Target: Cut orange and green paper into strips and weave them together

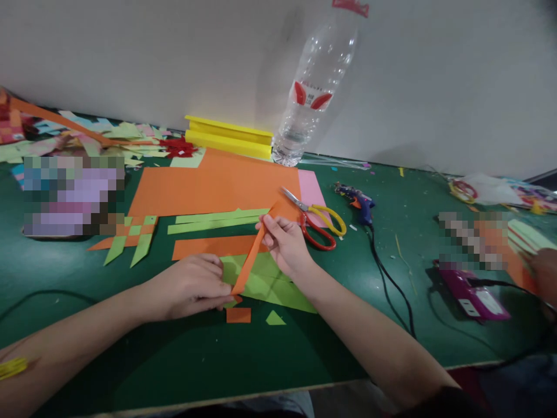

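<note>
A narrow orange paper strip (pixel 250 259) slants between my two hands. Its lower end is pinched by my left hand (pixel 191 287), its upper end by my right hand (pixel 284 241). Beneath them lie green paper (pixel 278 290) and a wide orange strip (pixel 204 247). Two thin green strips (pixel 217 219) rest just behind. Close to my right hand are scissors (pixel 311 217) with one yellow and one red handle, lying on the large orange sheet (pixel 191 188). A small orange rectangle (pixel 238 315) and a green scrap (pixel 275 319) sit in front. Left of them is a woven orange-green piece (pixel 134 232).
A tall plastic bottle (pixel 311 98) and a folded yellow piece (pixel 230 139) stand by the wall. To the right are a blue glue gun (pixel 363 203) with a black cord and a purple box (pixel 474 296). Another person's hand (pixel 546 270) shows at the right edge. Paper scraps (pixel 78 136) pile up back left.
</note>
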{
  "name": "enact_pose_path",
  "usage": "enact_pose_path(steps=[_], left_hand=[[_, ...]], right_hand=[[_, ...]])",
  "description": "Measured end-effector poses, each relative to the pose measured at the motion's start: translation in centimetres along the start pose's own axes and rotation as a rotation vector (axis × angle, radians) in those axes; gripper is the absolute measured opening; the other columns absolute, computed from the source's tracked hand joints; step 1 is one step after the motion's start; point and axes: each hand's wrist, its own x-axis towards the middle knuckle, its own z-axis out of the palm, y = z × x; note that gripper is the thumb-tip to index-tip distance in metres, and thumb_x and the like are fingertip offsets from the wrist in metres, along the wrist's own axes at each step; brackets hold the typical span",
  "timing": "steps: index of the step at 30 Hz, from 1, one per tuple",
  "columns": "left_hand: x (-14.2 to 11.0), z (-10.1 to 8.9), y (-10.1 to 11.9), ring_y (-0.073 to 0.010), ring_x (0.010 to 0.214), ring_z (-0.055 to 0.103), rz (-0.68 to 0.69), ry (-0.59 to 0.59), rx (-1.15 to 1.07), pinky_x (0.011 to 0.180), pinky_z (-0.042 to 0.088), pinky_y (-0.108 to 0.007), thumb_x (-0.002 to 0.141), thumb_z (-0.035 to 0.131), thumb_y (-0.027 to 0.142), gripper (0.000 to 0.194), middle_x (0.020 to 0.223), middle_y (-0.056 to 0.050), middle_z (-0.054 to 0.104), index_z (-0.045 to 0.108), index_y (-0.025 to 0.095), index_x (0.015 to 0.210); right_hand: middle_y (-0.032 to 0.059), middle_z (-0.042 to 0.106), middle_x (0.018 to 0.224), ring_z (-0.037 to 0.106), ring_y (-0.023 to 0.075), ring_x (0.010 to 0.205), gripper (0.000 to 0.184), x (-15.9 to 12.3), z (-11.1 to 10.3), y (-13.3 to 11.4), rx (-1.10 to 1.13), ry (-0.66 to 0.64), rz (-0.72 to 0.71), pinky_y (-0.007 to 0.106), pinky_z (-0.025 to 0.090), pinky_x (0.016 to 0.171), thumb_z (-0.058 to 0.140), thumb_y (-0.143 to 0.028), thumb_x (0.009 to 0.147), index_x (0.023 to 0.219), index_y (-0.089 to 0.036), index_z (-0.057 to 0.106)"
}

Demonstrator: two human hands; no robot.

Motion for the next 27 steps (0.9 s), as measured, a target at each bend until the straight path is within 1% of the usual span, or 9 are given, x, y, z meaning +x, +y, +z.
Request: enact_pose_path(steps=[4,9,12,15,17,23,27], left_hand=[[-0.07,0.11,0.07,-0.0126,0.054,0.053,-0.001,0.002,0.031,0.069,0.044,-0.027,0.096,0.048,0.021,0.030,0.056,0.002,0.057,0.060,0.020,0.069],[-0.14,0.24,-0.02,-0.0126,0.053,0.051,0.014,0.014,0.028,0.069,0.043,-0.027,0.096,0.049,0.019,0.028,0.055,0.002,0.057,0.058,0.020,0.069],[-0.25,0.22,-0.05,-0.0129,0.054,0.051,0.015,-0.018,0.044,0.071,0.043,-0.028,0.095,0.049,0.019,0.027,0.056,0.003,0.056,0.057,0.020,0.069],[-0.43,0.24,-0.02,-0.0134,0.055,0.051,0.044,-0.078,0.061,0.073,0.043,-0.028,0.096,0.046,0.019,0.026,0.058,0.002,0.056,0.056,0.020,0.072],[-0.52,0.26,0.04,-0.0137,0.056,0.051,0.060,-0.095,0.072,0.073,0.043,-0.029,0.097,0.043,0.018,0.027,0.059,0.001,0.056,0.055,0.020,0.073],[-0.39,0.22,0.15,-0.0141,0.056,0.049,0.067,-0.098,0.083,0.073,0.043,-0.030,0.098,0.040,0.020,0.028,0.059,0.002,0.056,0.053,0.020,0.073],[-0.20,0.21,0.13,-0.0139,0.055,0.050,0.077,-0.074,0.079,0.072,0.043,-0.029,0.098,0.040,0.019,0.028,0.058,0.002,0.055,0.053,0.020,0.073]], right_hand=[[-0.0009,0.069,0.066,0.039,0.0023,0.040,0.021,-0.06,-0.03,0.12,-0.013,0.015,0.000,0.020,0.038,0.043,0.079,-0.037,0.066,0.065,-0.019,0.069],[-0.0002,0.070,0.068,0.040,0.0027,0.041,0.018,-0.03,-0.32,0.36,-0.037,-0.009,-0.009,0.020,0.039,0.043,0.076,-0.036,0.070,0.071,-0.019,0.071],[-0.0003,0.070,0.067,0.039,0.0023,0.041,0.019,0.00,-0.19,0.21,-0.023,-0.002,-0.011,0.020,0.040,0.043,0.077,-0.037,0.069,0.068,-0.019,0.070],[-0.0008,0.069,0.064,0.038,0.0015,0.039,0.022,0.00,0.07,-0.09,0.006,0.017,-0.003,0.019,0.039,0.042,0.079,-0.038,0.065,0.065,-0.018,0.070],[-0.0013,0.068,0.062,0.038,0.0013,0.039,0.023,-0.02,0.17,-0.21,0.012,0.021,-0.004,0.019,0.039,0.041,0.081,-0.038,0.062,0.063,-0.018,0.069],[-0.0021,0.067,0.061,0.038,0.0007,0.039,0.025,-0.03,0.02,-0.05,0.005,0.007,-0.011,0.018,0.039,0.041,0.079,-0.037,0.066,0.060,-0.019,0.064],[-0.0024,0.067,0.060,0.038,0.0003,0.038,0.026,-0.05,0.06,-0.02,0.023,0.019,-0.009,0.017,0.039,0.041,0.081,-0.036,0.064,0.058,-0.018,0.062]])
